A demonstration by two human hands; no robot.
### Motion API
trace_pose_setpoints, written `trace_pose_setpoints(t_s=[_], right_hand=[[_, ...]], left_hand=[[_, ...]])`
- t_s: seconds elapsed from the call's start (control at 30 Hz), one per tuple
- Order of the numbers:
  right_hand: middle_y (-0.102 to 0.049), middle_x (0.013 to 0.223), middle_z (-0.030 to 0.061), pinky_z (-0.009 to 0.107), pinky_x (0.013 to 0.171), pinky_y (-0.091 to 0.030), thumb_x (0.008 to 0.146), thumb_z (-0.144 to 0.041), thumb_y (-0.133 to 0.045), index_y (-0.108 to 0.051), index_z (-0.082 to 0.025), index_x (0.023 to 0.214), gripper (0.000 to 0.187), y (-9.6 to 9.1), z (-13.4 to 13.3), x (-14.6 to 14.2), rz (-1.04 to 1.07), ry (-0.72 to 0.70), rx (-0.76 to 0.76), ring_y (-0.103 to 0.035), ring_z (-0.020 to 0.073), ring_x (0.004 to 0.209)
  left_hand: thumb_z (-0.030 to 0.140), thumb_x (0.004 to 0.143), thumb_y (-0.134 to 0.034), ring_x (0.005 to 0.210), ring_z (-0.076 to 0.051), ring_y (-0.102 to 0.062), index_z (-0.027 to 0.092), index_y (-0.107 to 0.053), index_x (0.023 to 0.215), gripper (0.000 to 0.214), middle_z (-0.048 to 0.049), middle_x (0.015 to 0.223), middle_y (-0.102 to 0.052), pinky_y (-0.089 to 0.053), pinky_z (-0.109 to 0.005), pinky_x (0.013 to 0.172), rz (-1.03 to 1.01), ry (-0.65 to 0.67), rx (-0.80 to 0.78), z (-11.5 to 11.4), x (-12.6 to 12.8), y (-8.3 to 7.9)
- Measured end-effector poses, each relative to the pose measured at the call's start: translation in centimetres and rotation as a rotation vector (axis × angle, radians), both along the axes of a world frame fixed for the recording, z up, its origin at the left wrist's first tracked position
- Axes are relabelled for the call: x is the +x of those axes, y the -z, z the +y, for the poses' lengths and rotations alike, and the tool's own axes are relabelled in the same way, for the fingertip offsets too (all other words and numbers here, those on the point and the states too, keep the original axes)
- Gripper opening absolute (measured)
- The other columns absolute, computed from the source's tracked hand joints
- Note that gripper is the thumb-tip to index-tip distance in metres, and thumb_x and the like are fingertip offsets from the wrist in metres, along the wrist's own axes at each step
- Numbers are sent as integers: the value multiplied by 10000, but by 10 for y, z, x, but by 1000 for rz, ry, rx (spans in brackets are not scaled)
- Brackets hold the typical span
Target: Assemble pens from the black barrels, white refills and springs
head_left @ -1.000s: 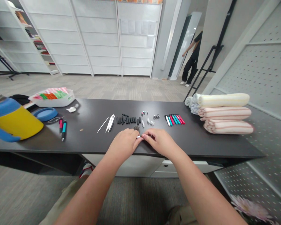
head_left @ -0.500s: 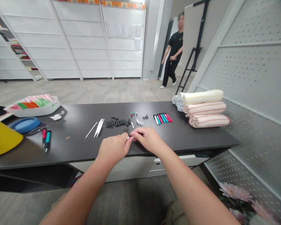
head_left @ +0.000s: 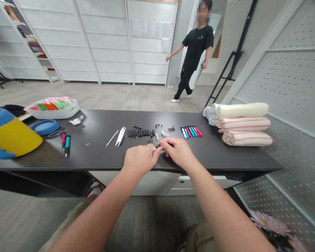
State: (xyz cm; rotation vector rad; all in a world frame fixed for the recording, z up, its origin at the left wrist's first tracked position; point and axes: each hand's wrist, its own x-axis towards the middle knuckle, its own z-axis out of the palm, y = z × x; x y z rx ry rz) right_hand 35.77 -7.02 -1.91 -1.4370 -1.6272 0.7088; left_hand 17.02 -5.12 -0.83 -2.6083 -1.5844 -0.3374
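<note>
My left hand and my right hand meet at the desk's front edge, fingers pinched. Between their fingertips is a small black pen part, with a bit of white at its left end. Fingers hide most of it. Just beyond lie black rubber grips, tiny springs, white plastic bits and silver metal tips. White ink refills lie to the left. A row of red, teal and white pen barrels is on the right.
Two assembled pens lie left on the dark desk, near a blue-and-yellow container, a blue lid and a tray of colourful packets. Rolled towels are stacked at right. A person walks beyond the desk.
The view has shifted, so the desk things appear further right. More of the black part shows between my fingers. The person in the background has come closer.
</note>
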Motion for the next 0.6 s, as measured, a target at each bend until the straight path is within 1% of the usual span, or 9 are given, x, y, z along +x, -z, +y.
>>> trace_pose_setpoints(t_s=[0.1, 0.2, 0.23, 0.3, 0.37, 0.43, 0.5, 0.6], right_hand=[[-730, 756, -6, 239, 574, -469, 972, -454, -632, -774, -212, 968, 280, 1, -1, 1, 50, 37, 21, -621, 115, 544], [-673, 720, -16, 237, 547, -448, 896, -532, -731, -720, -197, 888, 335, 3, 1, 2, 248, 48, 35, -579, 111, 542], [-656, 719, -21, 238, 535, -441, 869, -556, -757, -706, -197, 900, 364, 4, 1, 3, 326, 27, 19, -563, 108, 536], [-638, 727, -32, 240, 524, -435, 836, -572, -786, -696, -204, 1003, 415, 4, 3, 5, 450, -54, -35, -542, 105, 529], [-630, 735, -37, 242, 529, -435, 822, -560, -805, -688, -213, 1106, 463, 4, 3, 6, 512, -149, -81, -532, 107, 539], [-646, 764, -25, 245, 540, -435, 811, -544, -818, -697, -214, 1113, 463, 2, 2, 6, 513, -206, -100, -526, 107, 562], [-674, 793, -8, 246, 547, -423, 787, -528, -839, -715, -209, 1083, 452, 0, 0, 4, 466, -230, -118, -520, 109, 581], [-653, 707, -20, 239, 536, -375, 789, -507, -843, -736, -202, 1024, 399, -3, -3, 1, 340, -198, -134, -499, 110, 574]], left_hand=[[654, 1039, -317, 753, -330, -746, 194, -723, 901, 629, -135, 762, -734, -475, -354, 656, -33, -2, -4, 2, 1, 0], [641, 1028, -414, 741, -273, -731, 205, -673, 895, 524, -79, 761, -724, -449, -315, 645, -106, 84, -35, 3, -2, 2], [602, 1035, -437, 741, -256, -725, 207, -655, 909, 469, -63, 778, -723, -440, -308, 638, -129, 128, -40, 3, -4, 2], [479, 1052, -465, 763, -235, -717, 206, -625, 940, 335, -49, 834, -725, -431, -306, 636, -157, 202, -34, 3, -6, 4], [358, 1049, -474, 798, -234, -714, 201, -603, 967, 219, -52, 887, -724, -435, -314, 650, -160, 237, -20, 3, -7, 5], [299, 1043, -470, 812, -241, -711, 196, -589, 988, 166, -55, 905, -716, -440, -324, 657, -150, 238, -17, 3, -7, 6], [293, 1050, -452, 810, -250, -709, 191, -580, 1021, 166, -58, 913, -710, -442, -334, 650, -145, 229, -19, 4, -7, 6], [309, 1058, -436, 821, -256, -708, 191, -569, 1042, 179, -61, 930, -709, -451, -339, 654, -148, 250, -24, 3, -8, 5]])
